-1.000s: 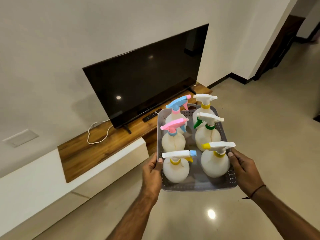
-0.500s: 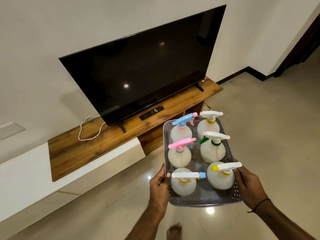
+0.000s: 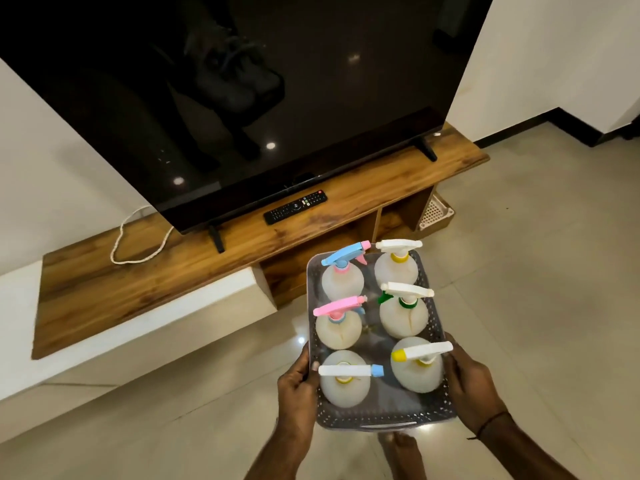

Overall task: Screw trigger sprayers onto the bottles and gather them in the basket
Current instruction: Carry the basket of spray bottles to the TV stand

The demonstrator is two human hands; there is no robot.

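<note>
Facing a big dark television (image 3: 242, 98) on a long wooden stand (image 3: 346, 199) against a white wall, with pale tiled floor (image 3: 536, 271) underneath. On the stand, just in front of the screen, a black remote (image 3: 295, 206); off to the left, a looped white cable (image 3: 138, 242). Tucked beside the stand's right end, a pale lattice crate (image 3: 435, 213).

Out in front and above the floor, a grey perforated basket (image 3: 437, 323), carried level. Left hand (image 3: 298, 389) curled round the left rim near the front corner, thumb over the edge; right hand (image 3: 472, 386) gripping the right rim the same way, a dark cord at the wrist. Below the basket, a bare foot (image 3: 398, 445).

Inside, six white bottles (image 3: 403, 315) in two rows of three, upright, close together. Each topped with a sprayer: blue with pink (image 3: 346, 255), pink (image 3: 339, 304), white with a blue tip (image 3: 349, 370), and three white ones on the right (image 3: 398, 244).

By the look of it, screwing and gathering both done: no loose bottle or sprayer in sight. Tightness of the caps impossible to judge from here. Likely only setting the basket down left.
</note>
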